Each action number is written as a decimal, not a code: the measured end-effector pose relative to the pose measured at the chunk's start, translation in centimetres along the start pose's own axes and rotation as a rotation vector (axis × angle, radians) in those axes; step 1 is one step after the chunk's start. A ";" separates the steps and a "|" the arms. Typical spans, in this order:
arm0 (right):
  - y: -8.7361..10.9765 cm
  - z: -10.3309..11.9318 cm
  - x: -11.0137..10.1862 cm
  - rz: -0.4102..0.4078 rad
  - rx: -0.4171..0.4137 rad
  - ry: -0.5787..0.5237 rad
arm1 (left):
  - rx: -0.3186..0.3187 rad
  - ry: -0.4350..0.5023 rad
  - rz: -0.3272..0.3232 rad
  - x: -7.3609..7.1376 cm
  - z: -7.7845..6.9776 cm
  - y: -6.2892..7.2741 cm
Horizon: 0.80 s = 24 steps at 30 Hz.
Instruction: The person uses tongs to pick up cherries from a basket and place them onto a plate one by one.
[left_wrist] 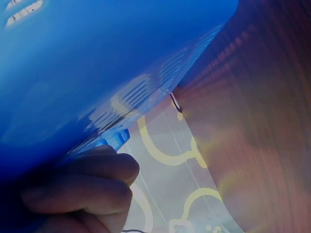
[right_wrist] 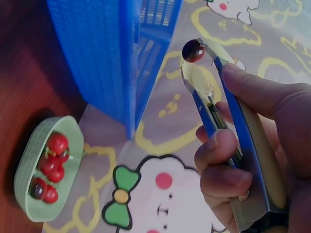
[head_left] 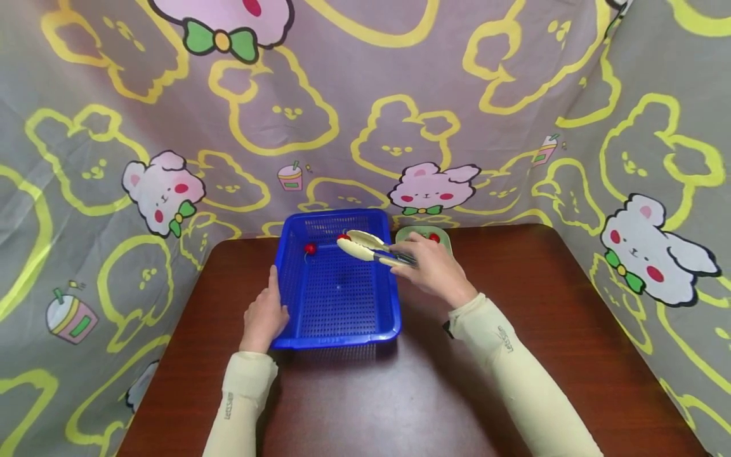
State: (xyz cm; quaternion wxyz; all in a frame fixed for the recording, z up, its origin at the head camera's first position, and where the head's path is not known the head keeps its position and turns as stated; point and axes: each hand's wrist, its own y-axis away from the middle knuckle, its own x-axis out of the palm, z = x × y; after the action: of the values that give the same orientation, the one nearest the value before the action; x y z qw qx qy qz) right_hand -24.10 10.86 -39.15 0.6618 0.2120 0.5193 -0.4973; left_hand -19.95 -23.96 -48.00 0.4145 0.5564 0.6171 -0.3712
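A blue plastic basket [head_left: 296,343] with perforated walls stands on the table. My left hand [head_left: 265,317] holds its left rim; in the left wrist view the curled fingers [left_wrist: 97,187] lie against the blue wall. Over the basket's far right part, my right hand [head_left: 431,266] grips metal tongs [head_left: 360,249] with cream-coloured tips. A dark red cherry [right_wrist: 193,51] sits between those tips, above the basket. Another red cherry [head_left: 310,249] with a stem lies inside, towards the far left corner.
A light green bowl [right_wrist: 22,189] with several red cherries [right_wrist: 57,143] stands close to the basket's right side at the back. Behind the brown wooden table [head_left: 514,279] hangs a patterned cloth [head_left: 342,82], which also lines both sides.
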 end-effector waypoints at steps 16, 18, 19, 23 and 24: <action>2.7 -3.6 -2.3 -0.063 0.067 0.007 | 0.001 0.013 0.001 0.3 0.2 -0.2; 2.9 -4.1 -2.5 -0.061 0.086 0.009 | 0.002 0.015 -0.001 0.3 0.2 -0.2; 3.0 -4.2 -2.6 -0.060 0.096 0.009 | 0.004 0.016 -0.002 0.3 0.2 -0.2; 3.3 -5.2 -2.8 -0.065 0.128 0.007 | 0.008 0.015 -0.003 0.2 0.1 -0.1; 3.4 -5.4 -2.8 -0.067 0.133 0.007 | 0.010 0.014 -0.003 0.2 0.1 -0.1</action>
State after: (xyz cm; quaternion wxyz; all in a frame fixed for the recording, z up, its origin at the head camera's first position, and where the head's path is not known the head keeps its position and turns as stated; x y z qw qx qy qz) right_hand -23.56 17.80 -39.42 0.6277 0.2398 0.4941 -0.5517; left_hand -20.00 -24.04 -48.20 0.4070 0.5600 0.6190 -0.3709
